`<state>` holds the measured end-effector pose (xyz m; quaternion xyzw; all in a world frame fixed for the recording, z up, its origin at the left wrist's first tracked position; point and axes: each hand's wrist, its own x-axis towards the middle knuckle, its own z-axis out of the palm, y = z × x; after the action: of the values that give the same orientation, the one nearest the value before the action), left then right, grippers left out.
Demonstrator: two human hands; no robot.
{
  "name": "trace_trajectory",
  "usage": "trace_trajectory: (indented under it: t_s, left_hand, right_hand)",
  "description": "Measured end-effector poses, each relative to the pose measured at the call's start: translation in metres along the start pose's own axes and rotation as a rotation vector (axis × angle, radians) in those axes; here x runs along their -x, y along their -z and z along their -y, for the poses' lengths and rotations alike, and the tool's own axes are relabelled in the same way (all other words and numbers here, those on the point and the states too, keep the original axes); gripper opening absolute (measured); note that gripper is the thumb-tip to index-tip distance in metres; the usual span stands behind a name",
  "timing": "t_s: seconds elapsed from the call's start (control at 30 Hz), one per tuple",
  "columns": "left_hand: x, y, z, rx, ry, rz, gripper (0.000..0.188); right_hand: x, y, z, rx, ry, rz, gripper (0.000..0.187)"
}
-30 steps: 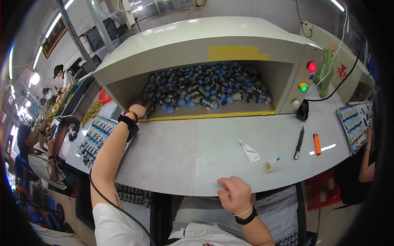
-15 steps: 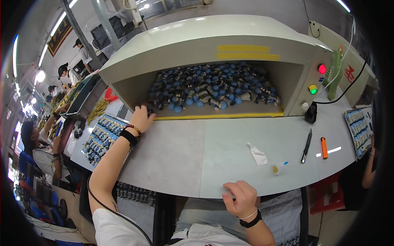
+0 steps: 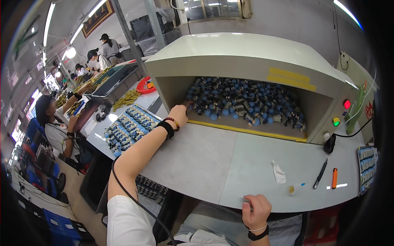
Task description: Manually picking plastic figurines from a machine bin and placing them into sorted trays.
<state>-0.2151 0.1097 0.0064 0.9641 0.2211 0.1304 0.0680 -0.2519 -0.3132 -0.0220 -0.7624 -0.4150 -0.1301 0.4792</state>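
Observation:
A pale metal box (image 3: 250, 53) with an open front stands on the table, heaped inside with small blue, dark and beige toy figures (image 3: 242, 100). My left hand (image 3: 179, 114) reaches into the front left corner of its opening. Its fingertips lie in shadow at the edge of the heap, so I cannot see whether they grip a figure. At the table's near edge hovers my right hand (image 3: 256, 210), loosely curled with the thumb apart, holding nothing. Beside my left forearm, a tray of toy figures (image 3: 130, 126) in rows sits on the table.
At the right lie a crumpled tissue (image 3: 279, 172), a small yellowish container (image 3: 291, 190), a black pen (image 3: 320, 174) and an orange lighter (image 3: 334, 178). Another figure tray (image 3: 366, 169) stands at the right edge. A co-worker (image 3: 59, 131) sits at the left by a red basin (image 3: 145, 86).
The view has turned, so the box and table appear further right and lower. My left hand remains at the opening's left corner, its fingers further in. My right hand stays near the table edge.

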Motion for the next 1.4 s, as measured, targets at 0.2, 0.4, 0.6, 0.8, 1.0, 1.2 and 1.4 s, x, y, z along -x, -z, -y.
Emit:
trace_trajectory:
  t_s: [0.2,0.4,0.6,0.8,1.0,1.2,1.4]
  left_hand:
    - [0.0,0.009,0.001,-0.022,0.055,-0.095,0.037]
    - [0.002,0.018,-0.012,-0.095,0.029,-0.028,0.033]
    - [0.005,0.017,-0.01,-0.012,-0.012,0.018,0.032]
    - [0.012,0.015,0.013,-0.076,-0.024,-0.23,0.038]
    - [0.008,0.025,0.006,0.058,0.009,0.07,0.029]
    - [0.005,0.017,0.01,0.226,0.054,0.02,0.028]
    - [0.024,0.029,-0.012,0.111,0.088,-0.002,0.043]
  right_hand:
    - [-0.001,0.001,0.001,0.002,0.005,0.008,0.015]
    - [0.001,0.001,0.0,0.011,0.004,0.011,0.016]
    - [0.0,0.001,0.001,0.021,-0.005,0.01,0.017]
    - [-0.002,0.001,-0.002,0.017,0.011,0.018,0.016]
    - [0.005,0.0,-0.012,0.038,0.042,0.013,0.014]
    - [0.005,0.001,-0.009,0.038,0.044,0.005,0.012]
    - [0.002,-0.004,-0.008,0.057,0.052,0.009,0.013]
